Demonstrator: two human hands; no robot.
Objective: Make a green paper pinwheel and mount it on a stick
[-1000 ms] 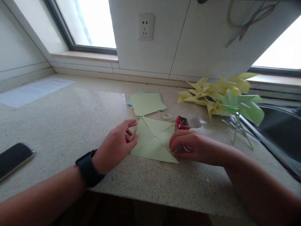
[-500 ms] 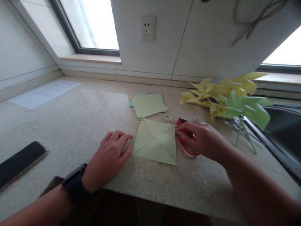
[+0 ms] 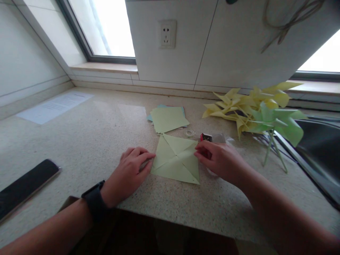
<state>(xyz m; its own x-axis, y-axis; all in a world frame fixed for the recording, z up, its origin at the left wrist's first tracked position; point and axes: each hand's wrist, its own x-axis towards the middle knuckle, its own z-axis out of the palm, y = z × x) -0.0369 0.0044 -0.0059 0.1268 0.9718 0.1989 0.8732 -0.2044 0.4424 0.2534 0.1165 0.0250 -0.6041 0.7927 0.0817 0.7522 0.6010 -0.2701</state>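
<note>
While flat on the speckled counter [image 3: 79,141], left hand [image 3: 130,173] open, fingertips at left corner of creased green paper square [image 3: 176,159]. Right hand [image 3: 220,159] loosely curled at its right corner, grasping nothing visible. Farther: paper stack [image 3: 168,118]; far right, paper pinwheels [image 3: 255,109].

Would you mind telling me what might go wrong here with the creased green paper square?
The left hand only rests at the corner of the creased light-green paper square, so it may slide as the right hand works its edge. The small red box sits right behind that hand and could be knocked. The black phone lies near the counter's front edge.
</note>
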